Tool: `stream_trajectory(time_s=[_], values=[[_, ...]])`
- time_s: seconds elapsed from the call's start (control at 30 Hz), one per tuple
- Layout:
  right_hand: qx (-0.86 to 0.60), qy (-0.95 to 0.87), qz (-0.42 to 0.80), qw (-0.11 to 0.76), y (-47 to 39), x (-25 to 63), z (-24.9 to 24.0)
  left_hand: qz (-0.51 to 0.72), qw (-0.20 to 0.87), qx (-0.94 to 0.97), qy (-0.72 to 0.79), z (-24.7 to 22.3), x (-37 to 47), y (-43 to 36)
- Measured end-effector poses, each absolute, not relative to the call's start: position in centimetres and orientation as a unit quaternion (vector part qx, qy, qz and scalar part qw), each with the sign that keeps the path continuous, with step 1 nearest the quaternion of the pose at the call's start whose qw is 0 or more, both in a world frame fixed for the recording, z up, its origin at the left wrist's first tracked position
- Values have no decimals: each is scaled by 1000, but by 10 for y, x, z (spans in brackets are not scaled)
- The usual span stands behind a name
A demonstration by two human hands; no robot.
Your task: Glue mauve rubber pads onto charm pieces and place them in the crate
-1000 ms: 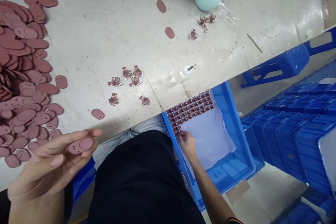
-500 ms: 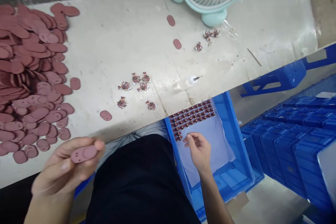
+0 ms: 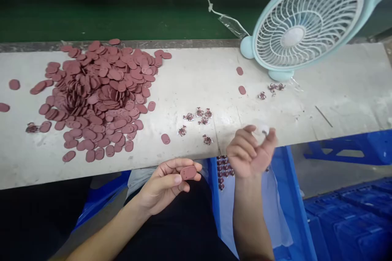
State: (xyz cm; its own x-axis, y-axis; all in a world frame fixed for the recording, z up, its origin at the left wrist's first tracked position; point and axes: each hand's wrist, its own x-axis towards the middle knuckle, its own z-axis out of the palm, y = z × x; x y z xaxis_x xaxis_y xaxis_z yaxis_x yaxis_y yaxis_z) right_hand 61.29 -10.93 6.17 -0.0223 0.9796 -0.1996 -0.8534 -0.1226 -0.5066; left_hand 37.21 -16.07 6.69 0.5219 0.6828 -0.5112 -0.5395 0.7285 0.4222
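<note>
Near the table's front edge, my left hand [image 3: 167, 183] pinches a dull red oval piece [image 3: 188, 172] with small dark marks between thumb and fingers. My right hand [image 3: 252, 151] is raised at the table edge over the blue bin, palm up. A small whitish bottle [image 3: 261, 127] with a dark tip, blurred, is between its thumb and curled fingers. On the table between the hands and the fan lie several small brown-and-white figures [image 3: 203, 120]. A single oval piece [image 3: 165, 138] rests to their left.
A large pile of red ovals [image 3: 114, 74] covers the left of the table [image 3: 190, 73]. A light blue fan [image 3: 292, 36] stands at the back right. Below the table edge is a blue bin [image 3: 295, 195] with paper and rows of figures [image 3: 221, 171]. More blue bins [image 3: 361, 216] stand lower right.
The view has shifted left and up. My right hand has left the bin and moved up to the bottle, which lay on the table. My left hand still holds an oval, nearer the middle.
</note>
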Motion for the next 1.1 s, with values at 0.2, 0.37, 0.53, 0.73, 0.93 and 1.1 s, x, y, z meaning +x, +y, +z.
stream_trajectory(time_s=[0.2, 0.37, 0.53, 0.73, 0.93, 1.1], values=[[-463, -293, 634, 545, -157, 576, 103, 375, 872, 84, 302, 68, 379, -160], [-522, -319, 553, 565, -170, 553, 102, 383, 867, 82, 307, 70, 381, -164], [-551, -349, 450, 610, -166, 536, 106, 390, 863, 69, 314, 70, 382, -167], [-566, -402, 361, 622, -167, 524, 101, 402, 856, 48, 322, 72, 382, -167], [-576, -433, 311, 619, -170, 524, 93, 400, 856, 38, 325, 75, 382, -166], [-602, -440, 295, 597, -171, 525, 95, 405, 856, 42, 319, 75, 381, -166]])
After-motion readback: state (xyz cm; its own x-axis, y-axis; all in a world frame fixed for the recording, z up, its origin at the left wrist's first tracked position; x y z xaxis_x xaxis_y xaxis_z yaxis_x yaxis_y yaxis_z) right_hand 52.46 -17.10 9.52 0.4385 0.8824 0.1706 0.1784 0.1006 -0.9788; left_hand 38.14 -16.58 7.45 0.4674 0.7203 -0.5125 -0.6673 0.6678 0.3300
